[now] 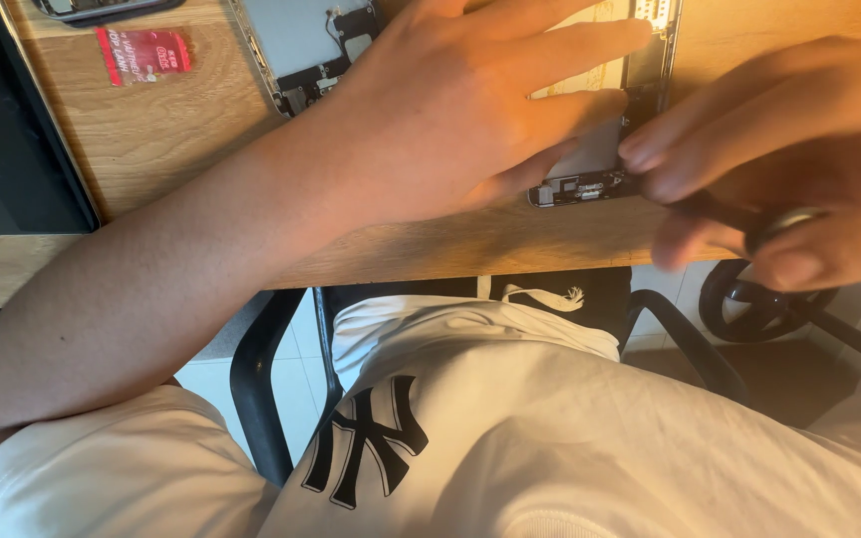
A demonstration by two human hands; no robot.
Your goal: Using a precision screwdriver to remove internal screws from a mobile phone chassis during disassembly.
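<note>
Fingertips (640, 149) of right hand (799, 169) pinching thin dark tool (719, 211), blurred, at lower edge of opened grey phone chassis (590, 174). Left hand (470, 110) pressing flat, fingers spread, on chassis. Lying on wooden desk (171, 130); small red packet (142, 52) well left of chassis.

Table: light wooden top (181, 130), running across the upper part of the view.
Red packet: small, flat (143, 53), lying on the wood near the top left.
Dark device: black slab (12, 139) at the left edge of the table.
Chair: black frame (261, 399) below the table edge.
Floor: pale tiles (213, 377).
</note>
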